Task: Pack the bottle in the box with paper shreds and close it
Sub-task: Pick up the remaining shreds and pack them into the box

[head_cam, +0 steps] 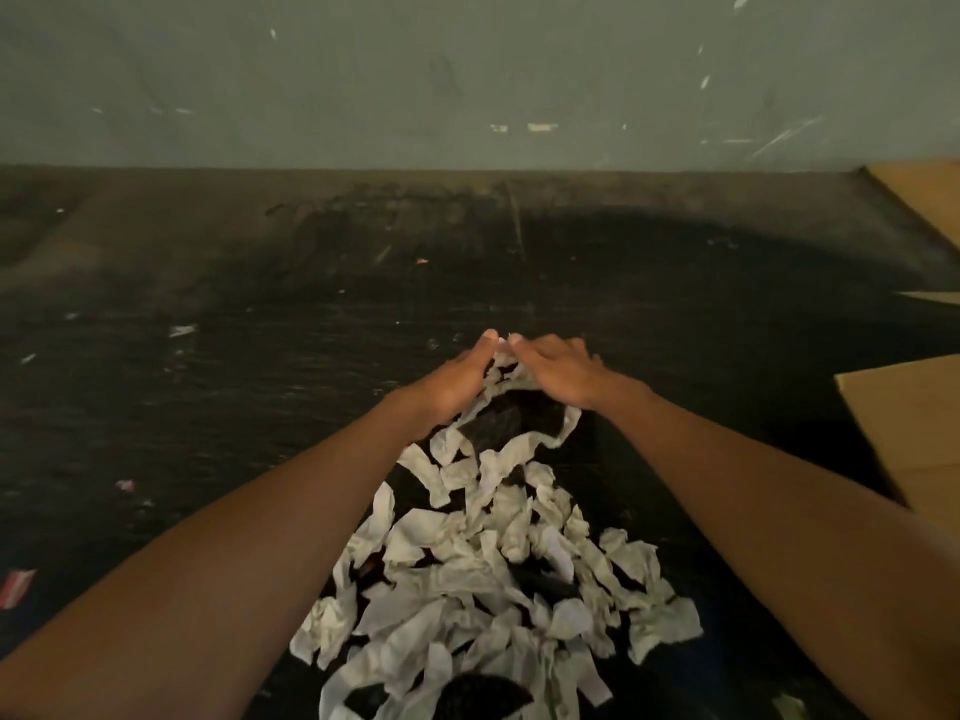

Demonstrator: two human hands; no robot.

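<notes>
White paper shreds (488, 574) lie in a loose heap on the dark table (208, 356) straight in front of you, running from the near edge of the view up to your hands. Your left hand (457, 381) and right hand (558, 374) meet at the far end of that heap — fingertips nearly touching, palms turned inward and down, fingers held together and gently curved. Neither grip is closed on anything: both hands are open and cupped, with their inner edges pressed against the topmost shreds, a few strips bunched up between the palms. Just below the hands a dark patch of bare surface shows, ringed by a loop of paper.

Both forearms reach forward from the lower corners, framing the pile on either side.

Brown cardboard box (914, 423) sits well apart from your hands at the right edge of the view — only flat panels and a flap are visible, so you cannot tell from here whether it stands open or what is inside. Scattered scraps dot the table to the left. I cannot make out the bottle anywhere in this view.
</notes>
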